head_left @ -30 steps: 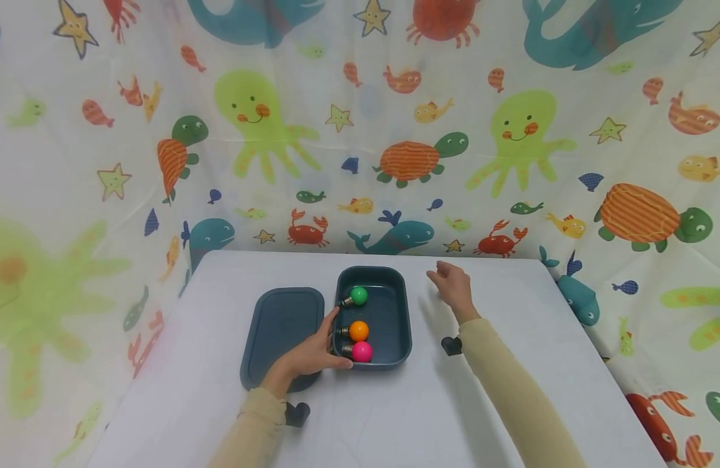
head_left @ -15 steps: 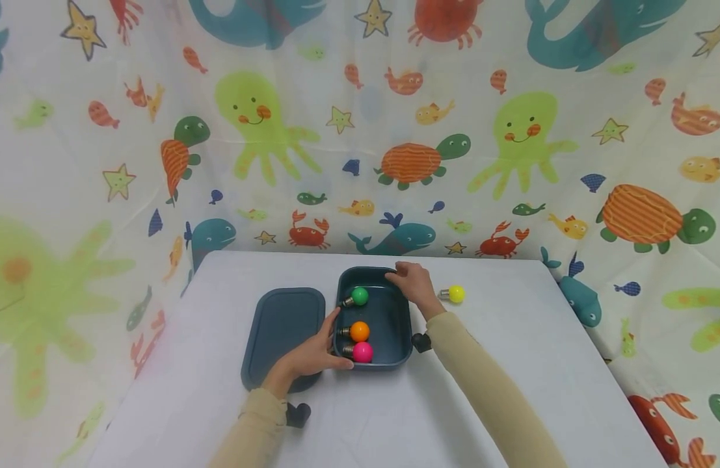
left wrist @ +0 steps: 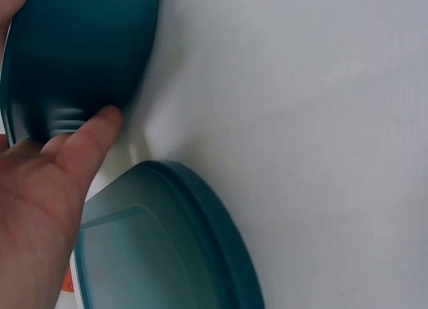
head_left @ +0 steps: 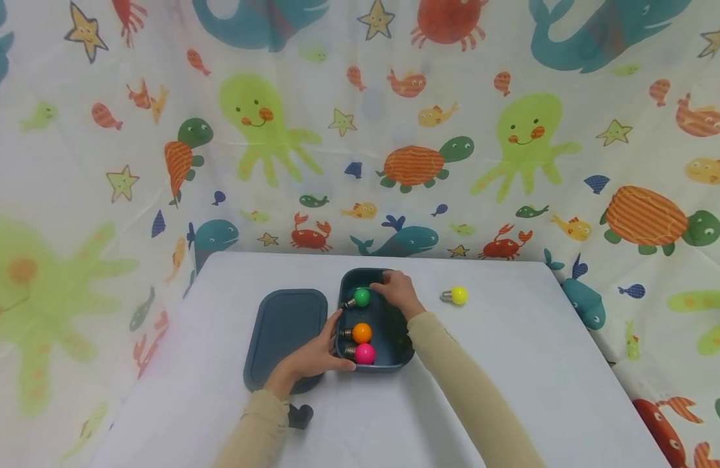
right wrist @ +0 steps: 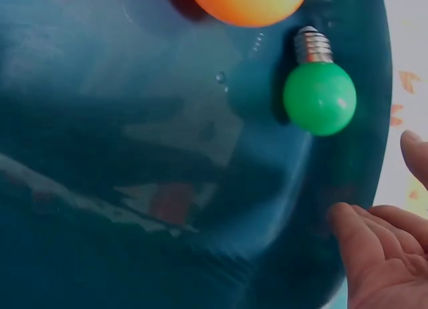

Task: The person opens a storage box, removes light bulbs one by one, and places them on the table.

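Observation:
A dark blue rectangular box [head_left: 378, 368] holds a green light bulb [head_left: 362, 297], an orange light bulb [head_left: 362, 333] and a pink light bulb [head_left: 365, 354], lined up along its left side with screw bases leftward. My left hand [head_left: 313, 354] holds the box at its near left corner, fingers along the outer wall and thumb at the front. My right hand [head_left: 398, 292] is over the box's far right part, fingertips close to the green bulb. In the right wrist view its fingers [right wrist: 354, 235] are loosely bent, thumb apart, nothing between them.
The dark blue lid [head_left: 289, 325] lies flat on the white table [head_left: 512, 364], left of the box and partly beneath my left forearm. A yellow light bulb [head_left: 458, 296] lies right of the box. A curtain with sea animals [head_left: 348, 65] hangs behind the table.
My right hand has moved left from beside the box to over its far right part, uncovering the yellow bulb on the table. My left hand and the bulbs in the box have stayed put.

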### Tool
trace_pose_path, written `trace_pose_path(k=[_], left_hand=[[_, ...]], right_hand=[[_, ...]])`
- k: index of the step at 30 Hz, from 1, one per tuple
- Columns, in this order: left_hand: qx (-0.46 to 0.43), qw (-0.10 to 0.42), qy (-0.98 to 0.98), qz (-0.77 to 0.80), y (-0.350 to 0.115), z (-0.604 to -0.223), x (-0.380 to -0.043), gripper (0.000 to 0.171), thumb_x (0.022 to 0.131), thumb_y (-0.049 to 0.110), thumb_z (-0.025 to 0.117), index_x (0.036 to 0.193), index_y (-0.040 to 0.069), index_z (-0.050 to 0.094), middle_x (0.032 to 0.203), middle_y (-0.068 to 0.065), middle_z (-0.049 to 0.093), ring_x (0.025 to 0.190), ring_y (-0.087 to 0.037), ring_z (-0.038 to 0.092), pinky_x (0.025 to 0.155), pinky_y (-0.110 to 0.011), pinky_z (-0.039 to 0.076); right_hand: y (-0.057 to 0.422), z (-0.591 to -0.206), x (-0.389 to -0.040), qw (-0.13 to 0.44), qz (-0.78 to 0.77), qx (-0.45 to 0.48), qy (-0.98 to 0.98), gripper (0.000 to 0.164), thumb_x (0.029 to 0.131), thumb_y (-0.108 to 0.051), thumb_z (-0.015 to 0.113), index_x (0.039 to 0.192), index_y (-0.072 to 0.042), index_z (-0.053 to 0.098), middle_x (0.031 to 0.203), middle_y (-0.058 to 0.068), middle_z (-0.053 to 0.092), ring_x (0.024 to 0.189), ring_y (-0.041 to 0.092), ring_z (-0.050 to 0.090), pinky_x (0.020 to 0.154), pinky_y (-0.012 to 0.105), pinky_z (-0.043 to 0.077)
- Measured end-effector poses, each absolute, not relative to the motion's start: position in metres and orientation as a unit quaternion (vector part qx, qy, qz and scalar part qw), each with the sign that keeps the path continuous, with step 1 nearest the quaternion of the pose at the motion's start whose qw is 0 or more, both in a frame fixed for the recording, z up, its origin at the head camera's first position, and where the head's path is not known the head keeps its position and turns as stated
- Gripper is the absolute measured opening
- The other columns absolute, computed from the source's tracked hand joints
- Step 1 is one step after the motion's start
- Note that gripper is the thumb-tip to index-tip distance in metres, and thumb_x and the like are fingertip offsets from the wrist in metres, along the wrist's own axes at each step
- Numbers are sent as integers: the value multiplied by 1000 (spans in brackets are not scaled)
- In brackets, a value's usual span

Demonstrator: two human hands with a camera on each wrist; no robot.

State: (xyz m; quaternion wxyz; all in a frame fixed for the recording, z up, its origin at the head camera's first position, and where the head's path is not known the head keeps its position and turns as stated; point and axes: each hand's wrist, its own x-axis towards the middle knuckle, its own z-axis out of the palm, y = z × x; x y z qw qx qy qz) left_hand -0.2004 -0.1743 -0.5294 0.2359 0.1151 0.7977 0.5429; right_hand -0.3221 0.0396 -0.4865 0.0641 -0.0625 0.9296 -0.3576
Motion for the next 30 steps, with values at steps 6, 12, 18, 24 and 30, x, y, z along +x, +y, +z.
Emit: trace_pose_path(k=[6, 12, 18, 24, 30], left_hand=[[113, 234, 795, 548, -174, -528, -201, 113, 82, 26, 80, 157, 23, -5, 162, -19, 8, 141, -41, 31, 110, -57, 31], [113, 236, 795, 547, -174, -528, -202, 113, 83, 26, 80, 157, 23, -6, 162, -19, 7, 141, -42, 31, 110, -56, 32], [114, 241, 794, 546, -175, -530, -203, 114, 83, 27, 79, 156, 24, -7, 162, -18, 7, 142, -40, 30, 111, -55, 31], [118, 241, 793, 547, -176, -531, -205, 114, 83, 27, 80, 156, 22, -8, 162, -19, 8, 141, -40, 31, 111, -55, 30], [113, 244, 792, 548, -176, -529, -205, 114, 82, 27, 80, 156, 24, -7, 162, -19, 8, 141, -40, 32, 111, -57, 30]], right_hand=[[31, -489, -318, 70, -347, -67, 933, 54, 93, -25, 68, 132, 9, 54, 132, 24, 57, 120, 36, 56, 103, 45, 44], [23, -494, -317, 86, -355, -55, 929, 55, 93, -25, 68, 133, 9, 53, 136, 24, 55, 122, 36, 55, 105, 46, 42], [18, -500, -318, 89, -347, -45, 932, 54, 91, -25, 70, 131, 10, 55, 132, 24, 58, 115, 35, 59, 102, 45, 45], [14, -503, -316, 90, -332, -45, 938, 53, 91, -25, 70, 128, 10, 57, 129, 23, 60, 113, 34, 59, 103, 45, 45], [9, -506, -316, 94, -346, -46, 933, 52, 91, -25, 70, 127, 11, 57, 126, 24, 61, 104, 33, 61, 99, 46, 48]])
